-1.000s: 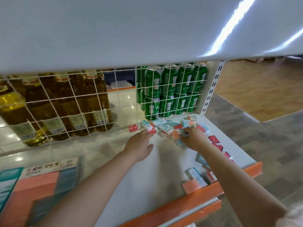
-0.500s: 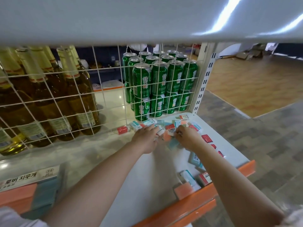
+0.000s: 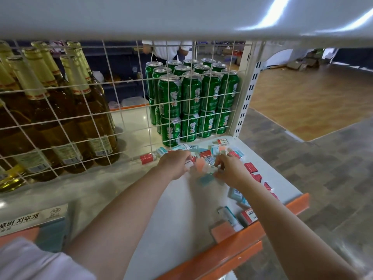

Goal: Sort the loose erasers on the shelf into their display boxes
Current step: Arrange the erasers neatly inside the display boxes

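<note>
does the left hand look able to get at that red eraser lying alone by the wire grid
Probably yes. The red eraser lies on the open shelf just left of the left hand, on the near side of the wire grid, with nothing between them.

Bare forearms; short white sleeve (image 3: 30, 261) at left shoulder; no gloves.

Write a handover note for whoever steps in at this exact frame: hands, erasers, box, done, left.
Left hand grips a small eraser at the pile; right hand pinches another.
Loose erasers lie scattered along the wire grid and down the right side of the shelf to its orange lip.
Display box sits at the near left corner.
Done: nothing visibly sorted yet.
Left: move all the erasers into the box.
</note>
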